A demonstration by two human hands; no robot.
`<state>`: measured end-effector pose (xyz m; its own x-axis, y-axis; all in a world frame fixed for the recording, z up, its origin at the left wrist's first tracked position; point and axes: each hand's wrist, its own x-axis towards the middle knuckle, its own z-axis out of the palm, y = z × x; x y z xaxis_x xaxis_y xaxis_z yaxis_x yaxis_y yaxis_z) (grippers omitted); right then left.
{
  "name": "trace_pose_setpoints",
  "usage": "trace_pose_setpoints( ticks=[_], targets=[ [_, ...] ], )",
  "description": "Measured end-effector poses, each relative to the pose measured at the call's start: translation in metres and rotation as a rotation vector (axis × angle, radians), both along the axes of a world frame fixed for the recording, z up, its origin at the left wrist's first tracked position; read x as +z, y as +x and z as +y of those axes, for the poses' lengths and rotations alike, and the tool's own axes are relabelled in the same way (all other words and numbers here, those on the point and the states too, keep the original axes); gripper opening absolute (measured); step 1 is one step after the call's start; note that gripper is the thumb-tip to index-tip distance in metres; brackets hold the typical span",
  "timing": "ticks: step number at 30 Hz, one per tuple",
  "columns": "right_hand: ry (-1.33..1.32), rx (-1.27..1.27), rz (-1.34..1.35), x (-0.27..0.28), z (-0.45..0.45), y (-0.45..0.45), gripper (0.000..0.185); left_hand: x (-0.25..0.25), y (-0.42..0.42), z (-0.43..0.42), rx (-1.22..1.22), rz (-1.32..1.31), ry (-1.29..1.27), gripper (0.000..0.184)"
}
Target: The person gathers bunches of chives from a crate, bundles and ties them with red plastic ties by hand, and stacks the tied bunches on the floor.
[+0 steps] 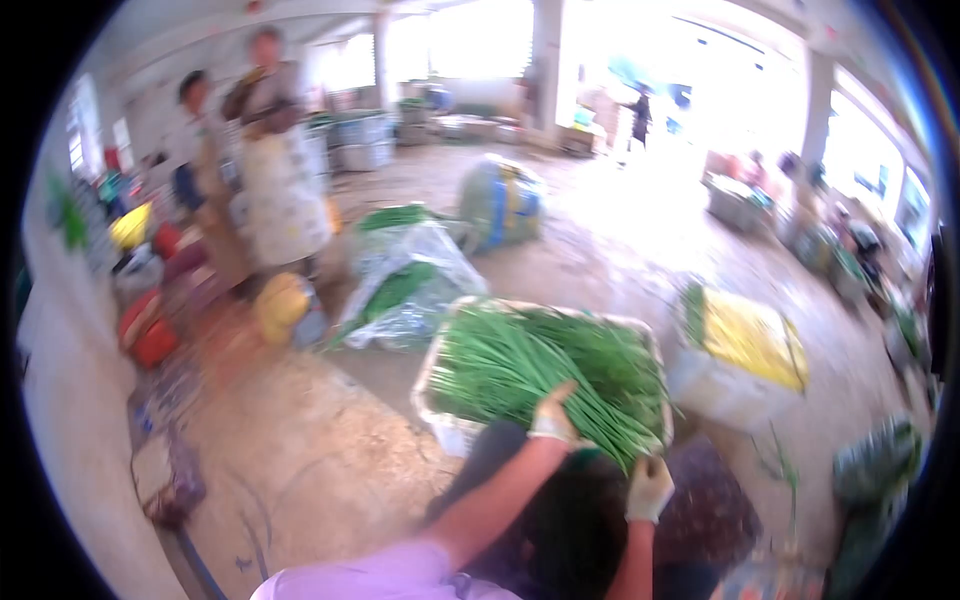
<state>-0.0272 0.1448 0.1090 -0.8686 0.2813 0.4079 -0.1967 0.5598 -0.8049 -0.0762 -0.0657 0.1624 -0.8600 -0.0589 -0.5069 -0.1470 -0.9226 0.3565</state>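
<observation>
A white crate in front of me is heaped with long, thin green stalks that look like chives or scallions. Across its top lies a loose bunch of the same green stalks, slanting down towards me. My left hand, in a pale glove, closes around the bunch near its middle; part of its grip is hidden. At the near end of the bunch, my gloved right hand has its fingers pinched together on the stalk ends. Both hands are by the crate's near edge.
A white box with a yellow cover stands right of the crate. Beyond are a plastic-wrapped heap of greens and a large wrapped bundle. Two people stand at the left. A dark green bag lies at the right.
</observation>
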Motion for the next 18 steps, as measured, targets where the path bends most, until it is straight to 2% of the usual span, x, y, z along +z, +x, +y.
trace_pose_setpoints(
  ticks=[2,3,5,7,8,10,11,12,14,15,18],
  targets=[
    [-0.114,0.08,0.025,0.015,-0.014,0.005,0.016,-0.035,-0.024,-0.018,0.08,0.174,0.092,0.04],
    [-0.149,0.063,0.054,0.006,-0.01,0.002,0.014,-0.031,-0.024,-0.026,0.113,0.183,0.093,0.04],
    [-0.143,0.011,0.04,-0.02,0.013,-0.002,0.011,-0.022,-0.019,-0.037,0.269,0.259,0.052,0.025],
    [-0.098,-0.003,0.002,-0.042,0.026,-0.001,0.01,-0.02,-0.019,-0.057,0.277,0.293,0.042,0.021],
    [-0.063,0.076,-0.069,-0.051,0.028,0.0,0.009,-0.02,-0.018,-0.065,0.265,0.324,0.029,0.018],
    [0.012,0.222,-0.208,-0.062,0.033,0.005,0.024,-0.019,-0.016,-0.066,0.267,0.328,0.044,0.018],
    [-0.213,0.27,-0.226,-0.072,0.032,-0.004,0.038,-0.019,-0.017,-0.066,0.266,0.333,0.062,0.017],
    [-0.212,0.27,-0.229,-0.061,0.025,-0.002,0.038,-0.026,-0.019,-0.064,0.267,0.33,0.062,0.017],
    [-0.437,0.345,-0.219,-0.02,-0.005,0.004,0.04,-0.045,-0.028,-0.057,0.244,0.34,0.086,0.018],
    [-0.456,0.332,-0.194,-0.015,-0.016,0.003,0.032,-0.041,-0.026,-0.053,0.244,0.32,0.116,0.019],
    [-0.436,0.281,-0.167,-0.035,-0.012,-0.008,0.022,-0.036,-0.019,-0.051,0.204,0.278,0.097,0.018]
  ],
)
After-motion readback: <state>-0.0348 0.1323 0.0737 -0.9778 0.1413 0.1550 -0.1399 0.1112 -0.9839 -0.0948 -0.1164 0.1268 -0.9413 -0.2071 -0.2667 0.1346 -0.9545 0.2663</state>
